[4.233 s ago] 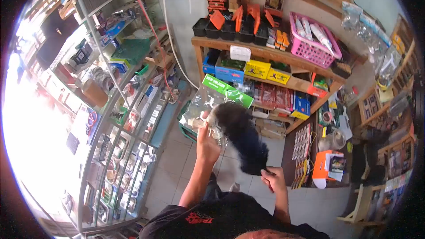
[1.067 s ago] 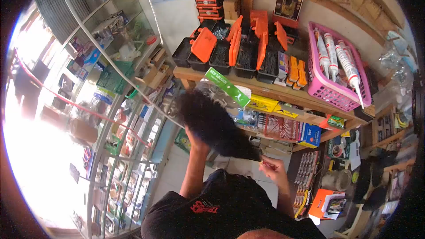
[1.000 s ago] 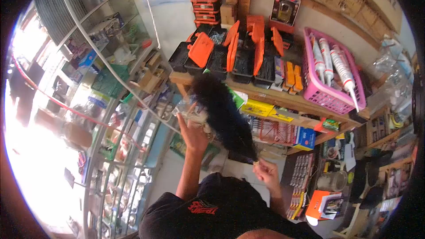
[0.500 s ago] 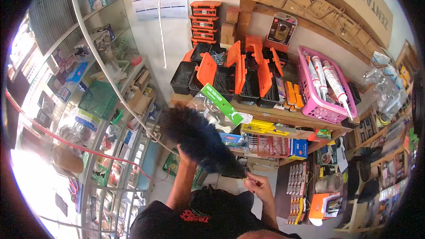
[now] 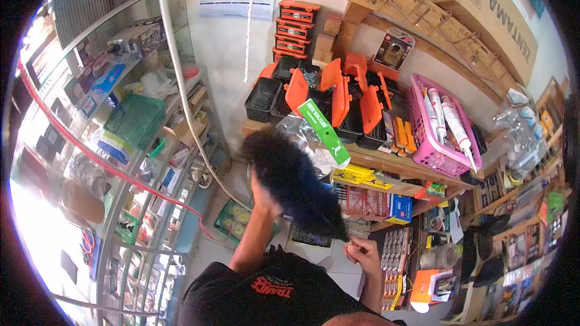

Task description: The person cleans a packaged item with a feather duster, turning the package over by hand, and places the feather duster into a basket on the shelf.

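A dark, fluffy feather duster (image 5: 293, 184) slants across the middle of the view. The fingers of my right hand (image 5: 362, 255) pinch its narrow lower right end. My left hand (image 5: 264, 196) is behind and below the wide upper end. The duster hides most of its fingers, so I cannot see how they are bent. A clear plastic pack with a green header card (image 5: 324, 133) shows just beyond the duster. It leans in front of the open black bins (image 5: 263, 99) with orange lids. I cannot tell whether my left hand touches the pack.
A pink basket (image 5: 440, 156) of sealant tubes stands on the wooden shelf (image 5: 386, 160). Glass shelving (image 5: 130, 217) runs down the left. A white hose (image 5: 181, 78) and a twisted cord (image 5: 251, 30) hang nearby. A green crate (image 5: 226, 226) sits on the floor.
The whole view has shifted, and the shelf and bins appear farther right. The duster hangs a little steeper, still in my right hand. The green-headed pack has turned more upright.
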Demonstrator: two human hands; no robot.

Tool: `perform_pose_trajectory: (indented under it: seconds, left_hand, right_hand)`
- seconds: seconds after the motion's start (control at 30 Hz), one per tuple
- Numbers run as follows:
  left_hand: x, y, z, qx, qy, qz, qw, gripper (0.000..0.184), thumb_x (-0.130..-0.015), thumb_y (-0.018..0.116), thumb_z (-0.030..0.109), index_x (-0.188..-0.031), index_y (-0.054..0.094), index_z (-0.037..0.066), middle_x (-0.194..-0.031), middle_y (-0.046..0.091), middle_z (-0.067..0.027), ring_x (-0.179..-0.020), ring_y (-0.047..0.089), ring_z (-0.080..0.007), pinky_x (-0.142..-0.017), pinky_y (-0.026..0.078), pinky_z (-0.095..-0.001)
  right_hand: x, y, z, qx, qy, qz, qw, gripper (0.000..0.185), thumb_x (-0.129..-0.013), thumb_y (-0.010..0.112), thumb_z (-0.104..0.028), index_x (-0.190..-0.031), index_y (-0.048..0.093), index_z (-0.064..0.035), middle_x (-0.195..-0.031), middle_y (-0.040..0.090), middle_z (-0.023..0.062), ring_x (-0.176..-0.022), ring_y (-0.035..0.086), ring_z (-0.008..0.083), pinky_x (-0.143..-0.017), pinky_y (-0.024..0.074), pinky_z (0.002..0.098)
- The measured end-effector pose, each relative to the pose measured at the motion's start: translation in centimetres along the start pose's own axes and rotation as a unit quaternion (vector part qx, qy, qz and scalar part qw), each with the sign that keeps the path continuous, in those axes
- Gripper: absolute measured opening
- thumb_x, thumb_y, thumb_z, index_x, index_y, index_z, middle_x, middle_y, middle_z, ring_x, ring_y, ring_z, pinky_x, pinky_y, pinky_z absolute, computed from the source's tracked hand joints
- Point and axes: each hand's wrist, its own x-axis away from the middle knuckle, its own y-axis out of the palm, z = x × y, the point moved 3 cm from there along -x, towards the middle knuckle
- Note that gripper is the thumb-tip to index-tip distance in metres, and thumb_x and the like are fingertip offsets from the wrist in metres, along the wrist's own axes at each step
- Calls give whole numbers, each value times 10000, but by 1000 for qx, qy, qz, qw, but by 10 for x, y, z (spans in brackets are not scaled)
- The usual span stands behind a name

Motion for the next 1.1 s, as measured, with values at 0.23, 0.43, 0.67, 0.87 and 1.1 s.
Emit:
perform_pose_trajectory:
  seconds: [0.23, 0.43, 0.67, 0.87, 1.1]
  left_hand:
    - [4, -11, 18, -39, 6, 53, 998, 600, -962, 366, 546, -1347, 475, 100, -1215, 576, -74, -1032, 570, -228, -897, 462, -370]
    - [1, -27, 33, -62, 14, 97, 993, 600, -962, 361, 507, -1334, 463, 47, -1297, 526, -133, -1179, 511, -266, -1032, 385, -418]
    - [8, -32, 34, -55, -12, 33, 998, 681, -951, 343, 584, -1366, 428, 51, -1302, 524, -120, -1184, 501, -270, -1027, 380, -398]
    - [18, -23, 36, 35, 22, 94, 995, 606, -961, 355, 556, -1337, 473, 96, -1187, 594, -66, -1028, 580, -223, -858, 480, -349]
    - [20, 9, 47, -60, -11, 153, 986, 697, -963, 294, 587, -1369, 430, 38, -1170, 577, -54, -1009, 559, -200, -851, 454, -343]
  right_hand:
    - [5, 38, 26, -144, 80, 6, 986, 204, -902, 653, -154, -994, 669, 27, -705, 610, 25, -515, 449, 56, -449, 327, 220]
    - [-11, 47, 10, -99, 77, 14, 992, 183, -916, 634, -162, -906, 659, 19, -698, 588, 13, -532, 444, 42, -464, 323, 209]
    - [-14, 36, -7, -10, 26, -1, 1000, 213, -917, 614, -177, -991, 655, 18, -675, 582, 68, -462, 419, 68, -416, 306, 221]
    - [-7, 33, 5, 28, 11, -31, 999, 196, -913, 619, -177, -963, 650, 10, -663, 589, 83, -458, 422, 71, -414, 308, 217]
    - [-1, 43, 6, -43, 51, -33, 997, 211, -911, 636, -162, -977, 643, 38, -682, 576, 24, -487, 406, 39, -414, 287, 212]
